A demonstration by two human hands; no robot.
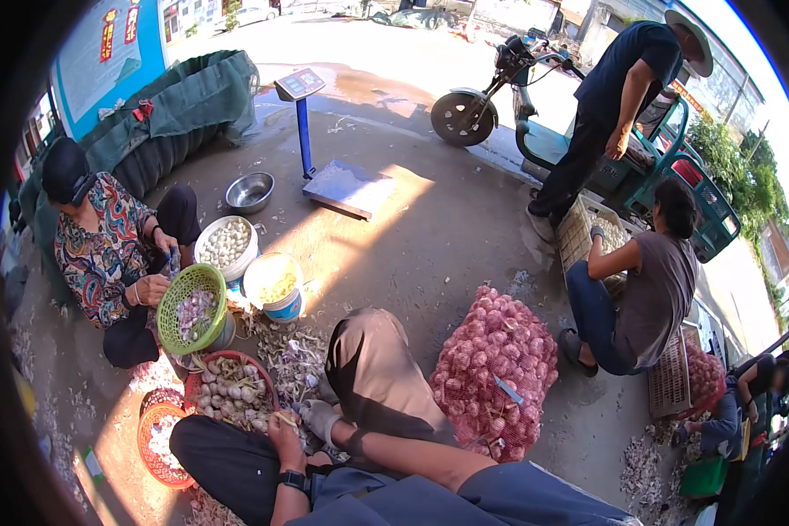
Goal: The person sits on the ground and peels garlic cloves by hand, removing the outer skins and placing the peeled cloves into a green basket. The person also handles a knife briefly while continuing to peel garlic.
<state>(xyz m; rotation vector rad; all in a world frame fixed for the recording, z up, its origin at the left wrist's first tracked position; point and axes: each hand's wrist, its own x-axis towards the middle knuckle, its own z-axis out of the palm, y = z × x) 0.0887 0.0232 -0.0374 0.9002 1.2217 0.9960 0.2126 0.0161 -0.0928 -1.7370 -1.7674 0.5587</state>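
My left hand, with a dark watch at the wrist, is curled over my lap. At its fingertips is a slim pale piece that looks like a garlic stalk. Close beside it is my right hand in a grey glove, fingers bent; whether it holds anything is hidden. Just beyond my left hand, a red basin holds garlic bulbs with stalks on. An orange basket with whitish garlic pieces stands left of my knee. Garlic skins litter the ground beyond my hands.
A red mesh sack of garlic stands right of my knee. A person with a green basket sits left, near a bucket of peeled garlic and another bucket. Ahead are a platform scale and cargo tricycle. Several people are at right.
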